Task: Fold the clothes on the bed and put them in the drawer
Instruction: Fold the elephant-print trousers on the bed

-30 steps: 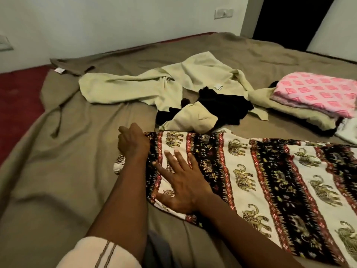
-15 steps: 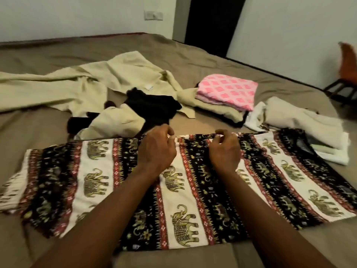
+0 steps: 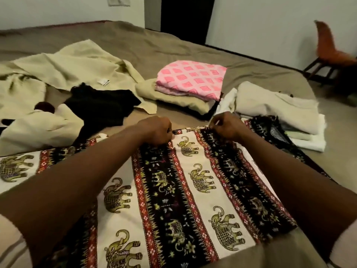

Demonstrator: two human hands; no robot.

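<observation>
Head view: on the bed (image 3: 173,41), the left hand (image 3: 157,132) and right hand (image 3: 225,126), fingers curled, pinch the far hem of the elephant-print cloth (image 3: 183,190) at centre frame. The fold should go best if both pinches travel level, landing the hem squarely. The cloth lies flat, its long axis running left to right across the frame, its stripes pointing toward the top.

Single view: wide-angle camera worn on head, at near side of bed. Faces forward and down across olive-brown bed sheet (image 3: 193,47). Close below lens: black, cream and red elephant-print cloth (image 3: 193,190) fills lower frame. Forearms enter from bottom corners, left hand (image 3: 156,132) and right hand (image 3: 228,128) near centre. Far end: white wall (image 3: 260,20), dark doorway (image 3: 185,16), orange plastic chair (image 3: 332,49) at right edge.
</observation>
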